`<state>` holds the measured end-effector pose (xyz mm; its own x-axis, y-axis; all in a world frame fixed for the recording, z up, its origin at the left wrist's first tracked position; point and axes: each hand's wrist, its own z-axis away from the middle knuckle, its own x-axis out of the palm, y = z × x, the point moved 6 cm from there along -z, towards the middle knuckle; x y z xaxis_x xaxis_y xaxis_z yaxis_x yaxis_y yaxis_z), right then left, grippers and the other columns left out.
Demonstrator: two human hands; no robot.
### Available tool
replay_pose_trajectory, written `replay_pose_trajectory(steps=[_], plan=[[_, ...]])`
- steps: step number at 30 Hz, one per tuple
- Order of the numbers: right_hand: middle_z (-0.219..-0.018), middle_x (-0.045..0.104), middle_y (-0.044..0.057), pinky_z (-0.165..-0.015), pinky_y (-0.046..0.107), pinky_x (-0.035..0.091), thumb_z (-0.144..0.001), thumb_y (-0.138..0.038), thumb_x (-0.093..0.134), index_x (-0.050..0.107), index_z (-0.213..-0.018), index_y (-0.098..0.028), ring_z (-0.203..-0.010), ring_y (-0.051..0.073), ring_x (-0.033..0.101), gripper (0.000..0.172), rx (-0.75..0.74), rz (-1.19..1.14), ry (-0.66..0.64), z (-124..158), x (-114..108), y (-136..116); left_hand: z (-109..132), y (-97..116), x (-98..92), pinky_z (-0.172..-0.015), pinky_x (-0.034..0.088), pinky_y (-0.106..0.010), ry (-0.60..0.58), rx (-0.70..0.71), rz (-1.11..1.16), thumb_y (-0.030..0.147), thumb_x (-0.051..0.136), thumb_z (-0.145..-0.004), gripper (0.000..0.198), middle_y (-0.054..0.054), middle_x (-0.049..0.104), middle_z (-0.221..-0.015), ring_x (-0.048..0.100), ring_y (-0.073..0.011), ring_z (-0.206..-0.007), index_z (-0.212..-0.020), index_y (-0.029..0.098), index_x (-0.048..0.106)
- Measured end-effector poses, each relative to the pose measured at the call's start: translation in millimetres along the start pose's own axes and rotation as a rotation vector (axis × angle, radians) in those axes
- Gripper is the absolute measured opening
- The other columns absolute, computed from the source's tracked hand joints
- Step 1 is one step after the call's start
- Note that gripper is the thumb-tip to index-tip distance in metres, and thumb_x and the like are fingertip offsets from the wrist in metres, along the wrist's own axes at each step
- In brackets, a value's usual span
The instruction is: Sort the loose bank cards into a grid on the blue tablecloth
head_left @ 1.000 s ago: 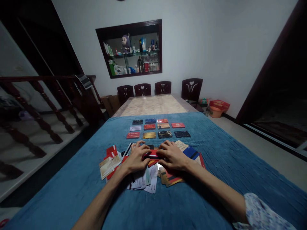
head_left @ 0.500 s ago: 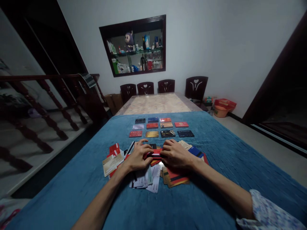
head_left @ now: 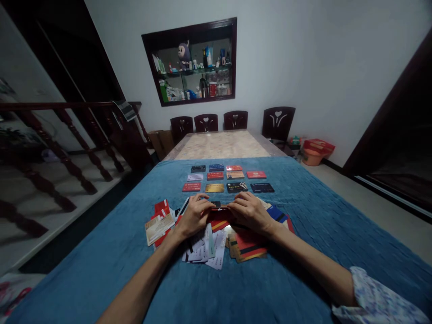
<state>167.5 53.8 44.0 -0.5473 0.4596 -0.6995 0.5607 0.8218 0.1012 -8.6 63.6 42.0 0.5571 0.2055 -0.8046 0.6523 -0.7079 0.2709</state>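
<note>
Both my hands hold one red card [head_left: 219, 213] by its ends, lifted slightly above a loose pile of cards [head_left: 209, 245] on the blue cloth [head_left: 303, 216]. My left hand [head_left: 195, 216] pinches the card's left end and my right hand [head_left: 250, 212] pinches its right end. Beyond the hands, several cards lie face up in neat rows [head_left: 229, 179]. More red and beige cards [head_left: 158, 221] spread out to the left of my left hand.
The blue cloth covers the near part of a long table whose bare marble top [head_left: 219, 146] shows beyond. Several dark chairs [head_left: 236, 119] stand at the far end. A wooden railing [head_left: 67, 139] runs on the left, and a red basin [head_left: 315, 150] sits on the floor at right.
Both hands have lifted the red card a little and carried it slightly farther from me, toward the rows. The camera tilted a bit.
</note>
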Motion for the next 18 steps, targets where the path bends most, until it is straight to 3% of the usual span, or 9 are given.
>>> replay_pose_trajectory(steps=[8, 18], plan=[[-0.077, 0.070, 0.007, -0.071, 0.032, 0.039, -0.099, -0.024, 0.045, 0.070, -0.091, -0.019, -0.075, 0.018, 0.051, 0.027, 0.135, -0.061, 0.026, 0, 3, 7, -1, -3, -4.1, -0.092, 0.048, -0.042, 0.071, -0.071, 0.083, 0.007, 0.055, -0.083, 0.027, -0.007, 0.073, -0.095, 0.058, -0.0235, -0.106, -0.100, 0.019, 0.072], [-0.081, 0.069, 0.007, -0.070, 0.033, 0.036, -0.097, -0.020, 0.045, 0.068, -0.105, -0.019, -0.078, 0.020, 0.051, 0.024, 0.155, -0.013, -0.056, 5, 14, 9, 2, -2, -0.4, -0.091, 0.048, -0.042, 0.034, -0.063, 0.031, 0.006, 0.051, -0.083, 0.034, -0.008, 0.070, -0.100, 0.056, -0.0233, -0.105, -0.109, 0.018, 0.069]])
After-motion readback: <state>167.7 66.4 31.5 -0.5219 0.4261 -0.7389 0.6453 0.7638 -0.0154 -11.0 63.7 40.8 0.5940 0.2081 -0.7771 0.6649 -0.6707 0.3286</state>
